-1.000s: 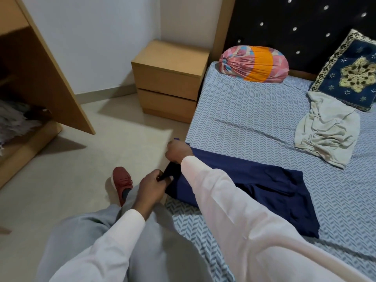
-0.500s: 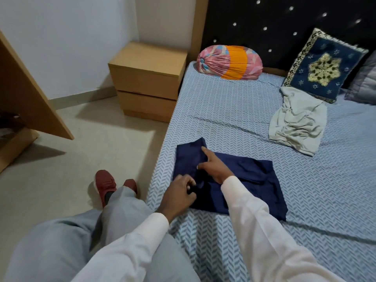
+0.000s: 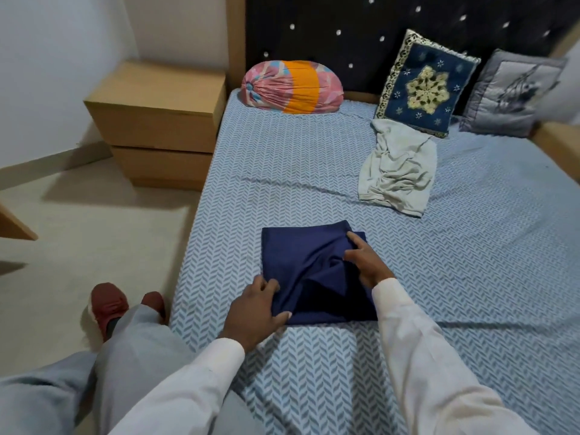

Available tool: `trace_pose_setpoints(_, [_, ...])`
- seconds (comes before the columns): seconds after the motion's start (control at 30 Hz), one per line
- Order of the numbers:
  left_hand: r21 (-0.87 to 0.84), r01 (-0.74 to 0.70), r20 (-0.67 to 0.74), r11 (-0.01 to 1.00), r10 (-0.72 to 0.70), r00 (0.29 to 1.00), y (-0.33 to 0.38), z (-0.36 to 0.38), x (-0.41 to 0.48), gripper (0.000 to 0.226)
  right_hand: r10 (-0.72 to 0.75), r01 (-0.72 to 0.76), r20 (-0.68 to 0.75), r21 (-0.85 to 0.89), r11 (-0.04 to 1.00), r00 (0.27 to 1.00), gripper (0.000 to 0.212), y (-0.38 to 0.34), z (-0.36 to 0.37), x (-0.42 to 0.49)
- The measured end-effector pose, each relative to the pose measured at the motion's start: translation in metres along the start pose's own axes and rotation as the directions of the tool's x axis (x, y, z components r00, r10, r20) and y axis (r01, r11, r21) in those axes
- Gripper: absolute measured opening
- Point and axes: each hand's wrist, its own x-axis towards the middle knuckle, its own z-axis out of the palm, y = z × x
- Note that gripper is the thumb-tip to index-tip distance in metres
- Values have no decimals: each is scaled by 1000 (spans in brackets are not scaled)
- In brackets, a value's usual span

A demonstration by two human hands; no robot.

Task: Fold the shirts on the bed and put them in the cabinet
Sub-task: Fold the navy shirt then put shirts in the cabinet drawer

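A navy shirt (image 3: 298, 262) lies folded into a rough square on the blue patterned bed (image 3: 314, 171), near its left side. My left hand (image 3: 254, 309) pinches the shirt's near left corner, thumb on top of the cloth. My right hand (image 3: 367, 265) rests on the shirt's right side with fingers stretched out, and the cloth bunches beside its thumb. A crumpled pale grey shirt (image 3: 398, 171) lies farther back on the right, below the cushions. Only a wooden corner of the cabinet (image 3: 14, 224) shows at the left edge.
A wooden nightstand (image 3: 157, 120) stands left of the bed's head. A pink and orange bolster (image 3: 292, 86), a navy embroidered cushion (image 3: 423, 86) and a grey cushion (image 3: 511, 92) lean against the dark headboard. My legs and red shoes (image 3: 108, 306) are on the floor beside the bed.
The navy shirt went from a long strip at the bed's edge to a compact square farther in. Both hands moved onto it. The view swung right, away from the cabinet.
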Motion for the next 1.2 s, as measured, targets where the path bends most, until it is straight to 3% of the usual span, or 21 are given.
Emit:
trace_pose_setpoints(0.23, [92, -35, 65, 995, 29, 997, 10, 18, -3, 36, 53, -52, -8, 34, 998, 999, 77, 10, -42, -7])
trace_pose_setpoints(0.4, [27, -44, 41, 999, 43, 998, 3, 21, -5, 51, 60, -58, -37, 57, 997, 997, 91, 19, -49, -26])
trace_pose_setpoints(0.5, [-176, 100, 28, 979, -96, 995, 8, 21, -6, 62, 76, -77, -14, -22, 997, 997, 96, 34, -60, -48])
trace_pose_setpoints(0.57, [-341, 230, 1, 912, -244, 970, 14, 19, -2, 67, 61, -61, 7, -28, 998, 998, 98, 46, -73, -56])
trace_pose_setpoints(0.67, [-412, 374, 54, 831, -388, 920, 17, 18, 10, 65, 0, -8, -67, -112, 994, 998, 97, 53, -88, -63])
trace_pose_setpoints(0.8, [-377, 504, 194, 777, -466, 863, 22, 19, 21, 48, 28, -87, -157, -380, 921, 987, 87, 61, -87, -66])
trace_pose_setpoints(0.97, [-544, 487, 253, 683, -420, 872, 13, 21, 24, 20, 114, -269, -298, -556, 787, 948, 45, 65, -77, -57])
trace_pose_setpoints(1.1, [-554, 449, 152, 702, -445, 883, -11, 6, 24, 20, 368, -400, -157, -378, 835, 917, 21, 41, -58, -76])
trace_pose_setpoints(1.2, [-505, 435, 83, 745, -460, 884, -44, -21, 26, 26, 507, -430, 105, -403, 808, 855, 16, 38, -38, -91])
